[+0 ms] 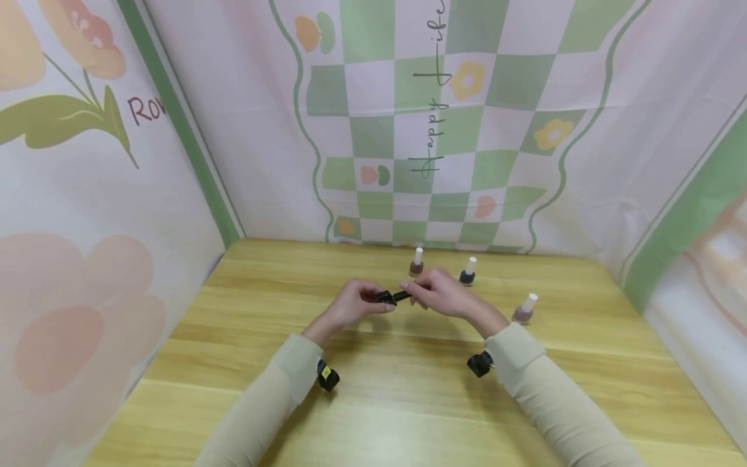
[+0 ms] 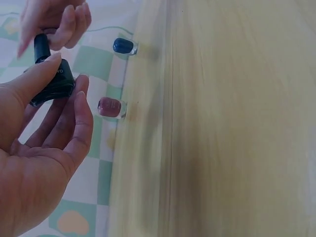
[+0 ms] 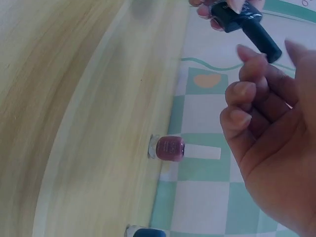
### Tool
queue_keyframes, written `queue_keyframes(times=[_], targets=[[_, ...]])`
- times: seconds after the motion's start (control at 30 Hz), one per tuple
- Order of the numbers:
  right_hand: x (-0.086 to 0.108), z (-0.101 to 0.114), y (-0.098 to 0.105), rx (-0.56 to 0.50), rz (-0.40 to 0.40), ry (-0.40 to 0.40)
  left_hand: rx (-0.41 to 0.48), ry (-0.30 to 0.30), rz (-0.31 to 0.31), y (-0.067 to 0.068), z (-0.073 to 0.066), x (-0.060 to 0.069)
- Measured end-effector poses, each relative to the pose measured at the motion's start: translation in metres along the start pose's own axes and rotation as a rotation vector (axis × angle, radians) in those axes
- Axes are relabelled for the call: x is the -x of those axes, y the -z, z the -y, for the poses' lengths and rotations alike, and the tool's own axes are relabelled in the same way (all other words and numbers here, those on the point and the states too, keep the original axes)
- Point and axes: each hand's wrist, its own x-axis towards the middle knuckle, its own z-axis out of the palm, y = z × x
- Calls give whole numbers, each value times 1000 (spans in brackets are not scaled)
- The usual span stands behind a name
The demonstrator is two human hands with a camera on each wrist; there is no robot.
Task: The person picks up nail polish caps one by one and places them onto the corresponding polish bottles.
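Note:
My left hand (image 1: 353,303) pinches a dark nail polish bottle (image 2: 59,81) between thumb and fingers, above the table. Its long black cap (image 3: 260,39) points toward my right hand (image 1: 438,292). In the right wrist view, the right thumb and forefinger stand apart on either side of the cap's end, with gaps showing. The other right fingers bend loosely. Whether a right fingertip touches the cap cannot be told. Behind the hands stand a brownish-red nail polish bottle (image 1: 416,267) and a dark blue one (image 1: 467,277), both white-capped.
A lilac nail polish bottle (image 1: 522,314) with a white cap stands to the right, beside the right forearm. The wooden table (image 1: 385,415) ends at a patterned cloth (image 1: 373,136) at the back. More printed cloth hangs at both sides.

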Motion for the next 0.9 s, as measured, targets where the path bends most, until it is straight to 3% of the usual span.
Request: queue_keyframes(times=[0.37, 0.6, 0.9], targets=[[5, 2, 7, -89, 34, -28, 21, 6, -16, 2, 2, 0], [2, -3, -1, -22, 13, 26, 0, -8, -11, 1, 2, -1], [5, 0, 4, -49, -6, -27, 10, 17, -12, 2, 1, 0]])
